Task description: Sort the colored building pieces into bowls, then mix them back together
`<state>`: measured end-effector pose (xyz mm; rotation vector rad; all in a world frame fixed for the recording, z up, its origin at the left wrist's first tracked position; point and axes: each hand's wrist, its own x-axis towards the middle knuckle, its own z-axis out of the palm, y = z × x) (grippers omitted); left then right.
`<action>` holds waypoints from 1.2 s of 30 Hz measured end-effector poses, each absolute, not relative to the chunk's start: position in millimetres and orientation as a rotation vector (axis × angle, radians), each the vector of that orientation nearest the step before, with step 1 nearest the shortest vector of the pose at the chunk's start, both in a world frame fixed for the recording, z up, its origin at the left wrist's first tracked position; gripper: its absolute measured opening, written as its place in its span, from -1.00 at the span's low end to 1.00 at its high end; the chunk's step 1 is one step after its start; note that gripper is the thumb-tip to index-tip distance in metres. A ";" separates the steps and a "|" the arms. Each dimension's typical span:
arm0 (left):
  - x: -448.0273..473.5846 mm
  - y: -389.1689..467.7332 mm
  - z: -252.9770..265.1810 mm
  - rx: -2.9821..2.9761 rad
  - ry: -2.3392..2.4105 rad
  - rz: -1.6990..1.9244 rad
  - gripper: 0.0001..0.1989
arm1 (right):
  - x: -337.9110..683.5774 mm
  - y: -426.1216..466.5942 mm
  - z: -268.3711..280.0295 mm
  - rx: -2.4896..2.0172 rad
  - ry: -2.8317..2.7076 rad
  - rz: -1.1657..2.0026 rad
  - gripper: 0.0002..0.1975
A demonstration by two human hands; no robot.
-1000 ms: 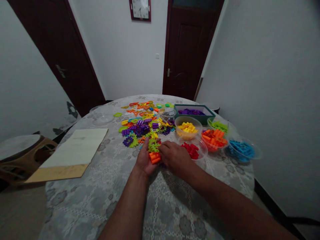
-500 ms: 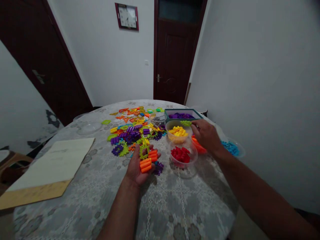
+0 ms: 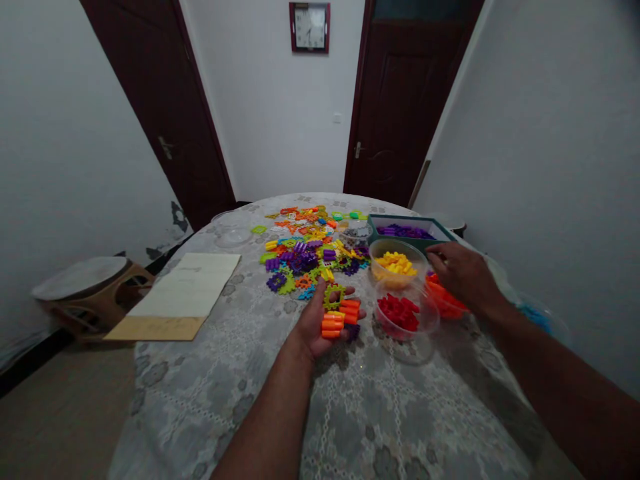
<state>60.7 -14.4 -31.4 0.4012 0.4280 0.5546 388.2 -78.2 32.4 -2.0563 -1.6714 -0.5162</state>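
Low over the patterned worktop, orange pieces are cradled on the left hand, its grip spread, while past a red-filled bowl the right hand is held over an orange-filled bowl, its grip, partly hidden, impossible to read, with a purple-filled box set beyond.

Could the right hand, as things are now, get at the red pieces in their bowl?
Probably yes. The red pieces lie in a bowl that looks uncovered, near the right hand, and the left hand stays clear of it.
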 end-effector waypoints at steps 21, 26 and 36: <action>58.5 -13.8 -32.5 0.646 0.443 0.549 -0.46 | 318.7 -86.5 41.1 -1.640 -1.557 -0.029 -0.78; 58.6 -16.4 -35.0 0.691 0.426 0.573 -0.14 | 437.1 -85.5 45.6 -2.019 -1.225 -0.396 -0.68; 59.1 -16.8 -42.3 0.678 0.341 0.539 -0.30 | 486.7 -85.1 32.2 -2.148 -1.252 -0.571 -0.66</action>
